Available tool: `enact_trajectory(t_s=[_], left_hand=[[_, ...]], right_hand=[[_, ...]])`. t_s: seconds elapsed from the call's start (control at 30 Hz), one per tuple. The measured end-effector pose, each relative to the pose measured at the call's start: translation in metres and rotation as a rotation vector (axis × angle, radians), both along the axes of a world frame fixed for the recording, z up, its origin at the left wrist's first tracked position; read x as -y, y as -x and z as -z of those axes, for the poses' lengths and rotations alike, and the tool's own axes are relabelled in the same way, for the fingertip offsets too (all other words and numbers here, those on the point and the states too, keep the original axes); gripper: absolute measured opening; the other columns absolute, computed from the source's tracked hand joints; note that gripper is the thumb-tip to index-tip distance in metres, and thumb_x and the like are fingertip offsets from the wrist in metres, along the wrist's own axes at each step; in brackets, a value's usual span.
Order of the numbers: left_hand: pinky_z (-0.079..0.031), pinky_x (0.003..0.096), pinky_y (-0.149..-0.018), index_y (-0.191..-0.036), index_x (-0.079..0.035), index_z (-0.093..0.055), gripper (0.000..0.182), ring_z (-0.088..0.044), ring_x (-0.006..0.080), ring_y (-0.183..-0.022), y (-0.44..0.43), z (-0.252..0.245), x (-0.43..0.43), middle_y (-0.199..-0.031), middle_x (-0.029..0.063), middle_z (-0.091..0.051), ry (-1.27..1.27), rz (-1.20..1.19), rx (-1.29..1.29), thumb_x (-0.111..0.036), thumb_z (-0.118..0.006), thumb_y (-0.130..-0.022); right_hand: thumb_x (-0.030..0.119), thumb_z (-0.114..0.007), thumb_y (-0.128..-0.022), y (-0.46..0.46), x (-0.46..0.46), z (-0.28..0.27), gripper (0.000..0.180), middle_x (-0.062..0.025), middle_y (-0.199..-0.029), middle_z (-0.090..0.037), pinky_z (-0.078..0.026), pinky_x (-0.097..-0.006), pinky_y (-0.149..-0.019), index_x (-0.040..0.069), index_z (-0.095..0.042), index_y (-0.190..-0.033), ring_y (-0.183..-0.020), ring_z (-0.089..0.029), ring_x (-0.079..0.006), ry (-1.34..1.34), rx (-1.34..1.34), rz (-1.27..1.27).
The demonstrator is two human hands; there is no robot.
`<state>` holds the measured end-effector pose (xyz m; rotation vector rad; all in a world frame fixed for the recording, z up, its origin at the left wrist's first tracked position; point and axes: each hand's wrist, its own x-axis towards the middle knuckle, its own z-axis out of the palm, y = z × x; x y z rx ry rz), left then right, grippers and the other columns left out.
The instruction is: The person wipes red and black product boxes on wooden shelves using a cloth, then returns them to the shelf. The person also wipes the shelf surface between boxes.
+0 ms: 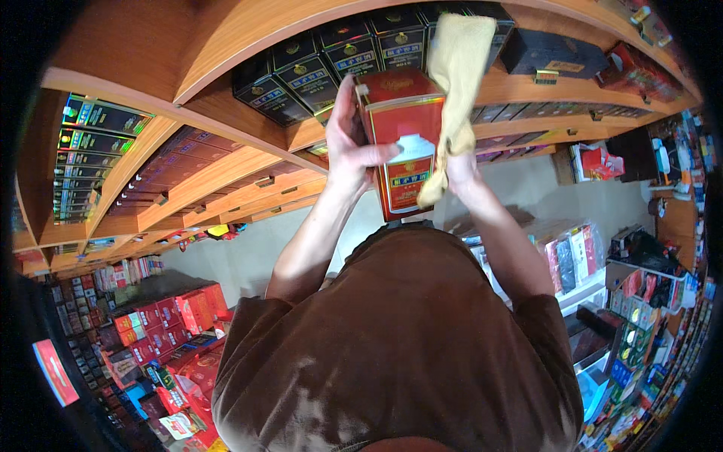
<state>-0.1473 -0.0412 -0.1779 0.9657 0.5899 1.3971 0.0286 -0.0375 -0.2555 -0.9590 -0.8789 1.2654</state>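
A red liquor gift box (402, 116) with a picture of a white bottle on its front is held up before my chest. My left hand (345, 133) grips its left side, the thumb across the front. In my right hand (460, 166) is a bunched pale yellow cloth (463, 62), which lies along the box's right side. One end of the cloth sticks up past the box top; another hangs over its front edge. The cloth hides most of my right fingers. Behind the box, several black boxes (302, 79) stand in a row on a wooden shelf (226, 104).
Shelf bays with dark red boxes (181, 158) run down the left. A dark case (553, 53) sits farther right on the shelf. Red cartons (164, 322) are stacked at lower left. At right are plastic-wrapped boxes (573, 257) and a crate of goods (649, 282).
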Motion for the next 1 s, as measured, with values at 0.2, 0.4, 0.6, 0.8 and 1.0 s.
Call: enact_trajectory(t_s=[0.2,0.4,0.6,0.8,1.0], left_hand=[[-0.047,0.0413,-0.110,-0.160,0.007,-0.014,0.125,-0.060,0.0286,-0.123,-0.024,-0.052,-0.017,-0.139,0.0188,-0.056,0.009,-0.087,0.056,0.012,-0.079,-0.053],[-0.036,0.0388,-0.119,-0.160,0.007,-0.015,0.143,-0.051,0.0254,-0.136,-0.050,-0.054,-0.015,-0.149,0.0171,-0.049,-0.335,-0.093,-0.371,-0.016,-0.103,-0.050],[-0.045,0.0375,-0.110,-0.148,-0.003,-0.045,0.107,-0.056,0.0189,-0.127,-0.043,-0.043,-0.055,-0.137,0.0091,-0.061,-0.113,0.728,-0.160,-0.027,-0.101,-0.060],[-0.042,0.0388,-0.113,-0.154,0.002,-0.037,0.117,-0.054,0.0227,-0.131,-0.082,-0.039,-0.039,-0.143,0.0132,-0.056,-0.343,0.473,-0.134,-0.035,-0.100,-0.062],[-0.039,0.0395,-0.116,-0.161,0.003,-0.019,0.134,-0.048,0.0240,-0.138,-0.101,-0.047,-0.035,-0.153,0.0164,-0.048,-0.484,0.246,-0.345,-0.035,-0.101,-0.062]], right_hand=[[0.038,-0.047,-0.109,-0.022,0.048,0.071,0.045,-0.0087,-0.133,-0.066,-0.054,-0.0432,-0.102,0.009,-0.055,-0.142,-0.120,-0.065,-0.0239,0.475,-0.440,-0.287],[0.062,-0.044,-0.103,-0.043,0.036,0.016,0.070,-0.0170,-0.143,-0.058,-0.049,-0.0591,-0.107,0.008,-0.048,-0.148,-0.127,-0.059,-0.0365,0.564,-0.603,-0.238],[0.058,-0.044,-0.105,-0.056,0.035,-0.042,0.069,-0.0183,-0.145,-0.057,-0.046,-0.0626,-0.109,0.007,-0.045,-0.150,-0.131,-0.056,-0.0374,0.315,-0.615,-0.398],[0.055,-0.044,-0.106,-0.050,0.028,-0.008,0.068,-0.0197,-0.146,-0.055,-0.042,-0.0660,-0.112,0.006,-0.042,-0.152,-0.134,-0.054,-0.0383,0.168,-0.953,-0.525],[0.053,-0.049,-0.104,-0.042,0.054,0.011,0.068,-0.0190,-0.150,-0.051,-0.036,-0.0650,-0.117,0.006,-0.041,-0.153,-0.139,-0.048,-0.0382,-0.012,-1.130,-0.620]])
